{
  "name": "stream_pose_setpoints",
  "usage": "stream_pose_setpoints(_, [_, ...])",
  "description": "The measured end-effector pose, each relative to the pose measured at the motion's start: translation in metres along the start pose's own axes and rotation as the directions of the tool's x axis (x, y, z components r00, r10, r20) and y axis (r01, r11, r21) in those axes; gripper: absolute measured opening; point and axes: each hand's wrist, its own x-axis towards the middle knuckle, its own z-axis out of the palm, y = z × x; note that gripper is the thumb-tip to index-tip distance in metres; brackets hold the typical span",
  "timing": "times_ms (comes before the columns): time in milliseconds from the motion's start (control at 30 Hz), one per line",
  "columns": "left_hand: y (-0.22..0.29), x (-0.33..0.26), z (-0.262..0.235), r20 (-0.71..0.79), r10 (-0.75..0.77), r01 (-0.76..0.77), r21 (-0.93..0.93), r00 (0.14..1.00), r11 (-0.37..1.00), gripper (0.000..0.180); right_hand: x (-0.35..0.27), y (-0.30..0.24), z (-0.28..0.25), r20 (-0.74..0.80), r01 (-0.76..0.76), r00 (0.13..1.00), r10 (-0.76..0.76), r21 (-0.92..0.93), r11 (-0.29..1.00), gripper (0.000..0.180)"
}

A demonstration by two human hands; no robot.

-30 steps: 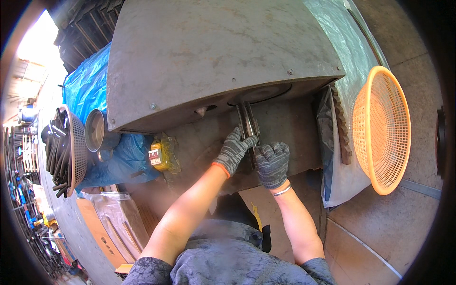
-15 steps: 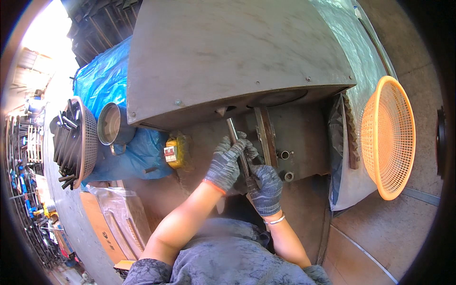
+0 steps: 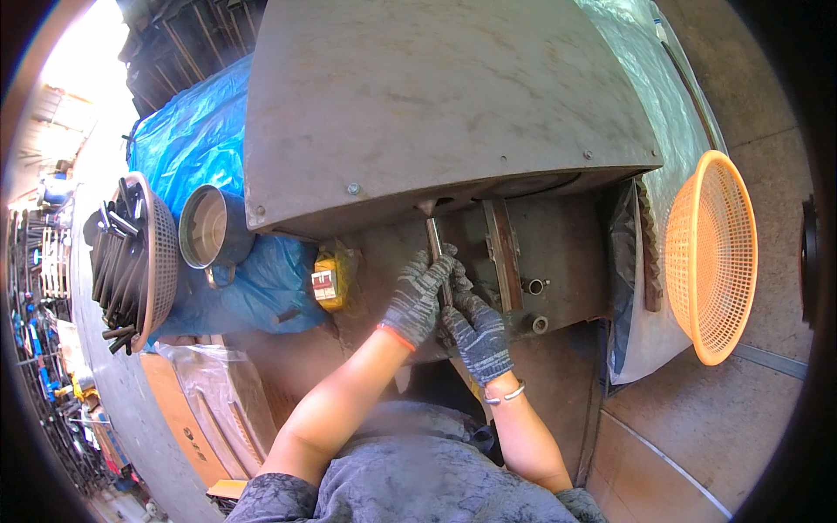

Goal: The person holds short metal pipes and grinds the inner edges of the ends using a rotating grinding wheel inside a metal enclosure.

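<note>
Both my hands wear grey knitted gloves and close round one slim metal rod [image 3: 434, 235]. Its shiny far end points into the underside of a grey metal machine housing [image 3: 445, 96], at a small cone-shaped tip [image 3: 425, 207]. My left hand [image 3: 418, 296] grips the rod's middle part. Just below and to the right, my right hand [image 3: 477, 331] wraps the nearer part. The rod's near end is mostly hidden by the gloves. To the right of the rod, a flat metal bar [image 3: 503, 253] runs out from under the housing.
Left: a yellow packet [image 3: 328, 281], a metal mug [image 3: 214, 228] on blue plastic sheeting [image 3: 196, 113], and a basket [image 3: 163, 261] of dark rods [image 3: 119, 270]. Right: an orange plastic basket [image 3: 712, 261]. Short metal fittings [image 3: 540, 324] lie beside the bar. A cardboard box [image 3: 183, 418] stands lower left.
My right hand has moved up along the rod, nearer my left hand, and its fingers sit differently. The rod stands more upright. The whole view has shifted slightly.
</note>
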Motion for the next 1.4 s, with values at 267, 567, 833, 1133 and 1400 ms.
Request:
stream_pose_setpoints(267, [0.013,0.008,-0.001,-0.004,-0.038,0.038,-0.024,0.999,0.999,0.025,0.009,-0.01,0.012,-0.074,0.074,0.995,-0.073,0.002,0.997,0.045])
stream_pose_setpoints(567, [0.016,0.008,-0.001,-0.026,-0.016,0.018,0.068,1.0,0.998,0.024,0.008,0.002,0.02,-0.129,0.06,0.99,-0.047,0.098,0.993,0.039])
stream_pose_setpoints(833, [-0.008,-0.007,0.03,0.112,-0.137,0.15,-0.117,0.984,0.982,0.023,-0.023,0.013,-0.03,-0.139,-0.156,0.976,0.168,0.094,0.983,0.032])
stream_pose_setpoints(1133, [-0.034,0.053,0.108,0.104,-0.184,0.184,0.003,0.977,0.983,0.014,0.014,0.002,-0.095,-0.398,0.044,0.91,0.116,0.372,0.927,0.015])
stream_pose_setpoints(1400, [-0.028,0.07,0.114,0.055,-0.173,0.172,0.011,0.983,0.985,0.014,0.035,0.008,-0.099,-0.251,-0.073,0.924,0.287,0.621,0.781,0.015])
